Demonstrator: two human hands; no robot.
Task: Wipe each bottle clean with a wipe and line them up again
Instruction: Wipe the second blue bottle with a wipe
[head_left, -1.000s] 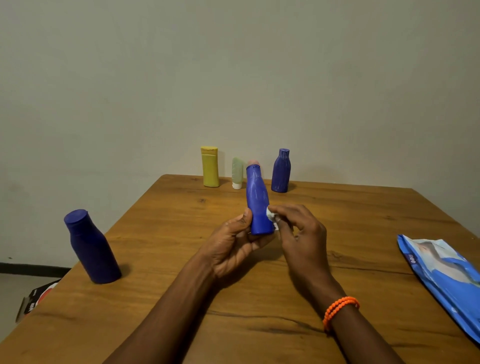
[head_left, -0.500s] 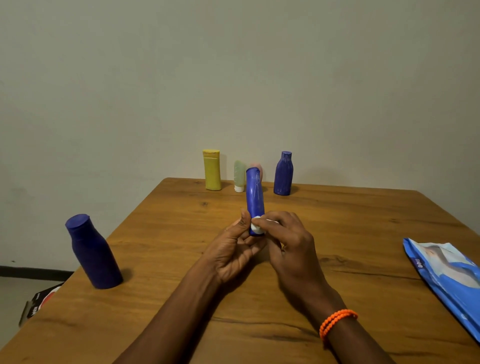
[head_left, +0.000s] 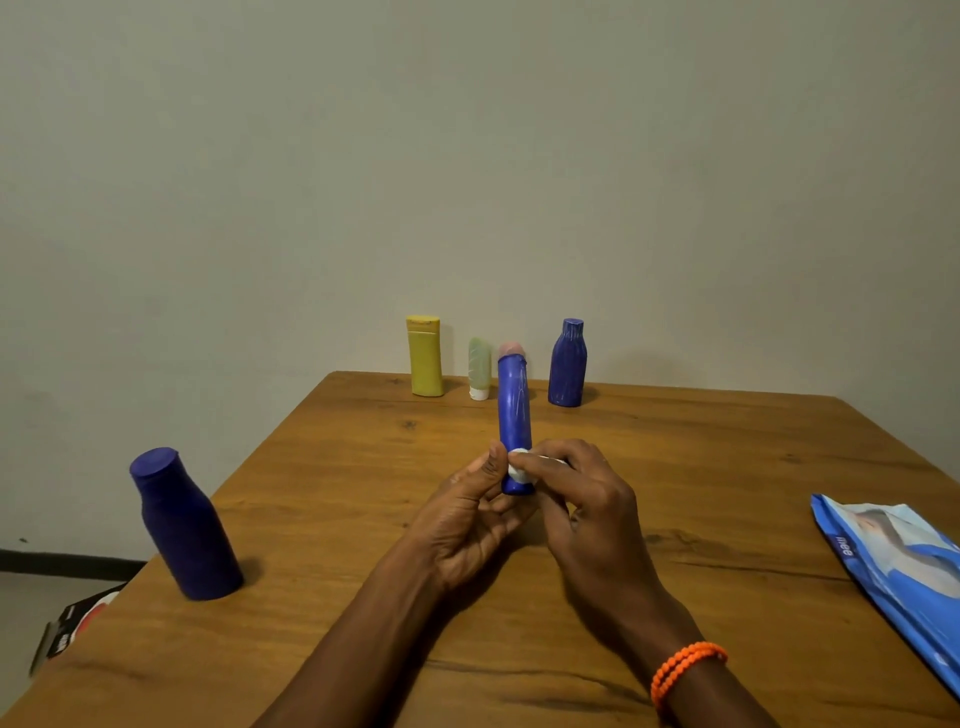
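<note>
A person's left hand (head_left: 475, 519) grips the base of a slim blue bottle (head_left: 514, 410), holding it upright above the middle of a wooden counter (head_left: 363, 519), thumb on its left side and fingers curled beneath. The right hand (head_left: 582, 499), with an orange bracelet (head_left: 685, 667) at the wrist, pinches a small white wipe (head_left: 518, 467) against the bottle's lower part, fingertips pressed to its front. At the 12 o'clock edge of the counter, against the wall, three more bottles stand in a row: a yellow bottle (head_left: 425, 356) on the left, a pale green tube (head_left: 479, 369) on its white cap just beside it, and a dark blue bottle (head_left: 567, 364) on the right. A pinkish top (head_left: 510, 348) shows just behind the held bottle, between the tube and the dark blue bottle; what it belongs to cannot be told. At 9 o'clock, near the counter's left edge and well apart from the row, stands a large navy bottle (head_left: 182, 525). At 3 o'clock a blue wipes pack (head_left: 898, 566) lies flat, partly cut off by the frame.
</note>
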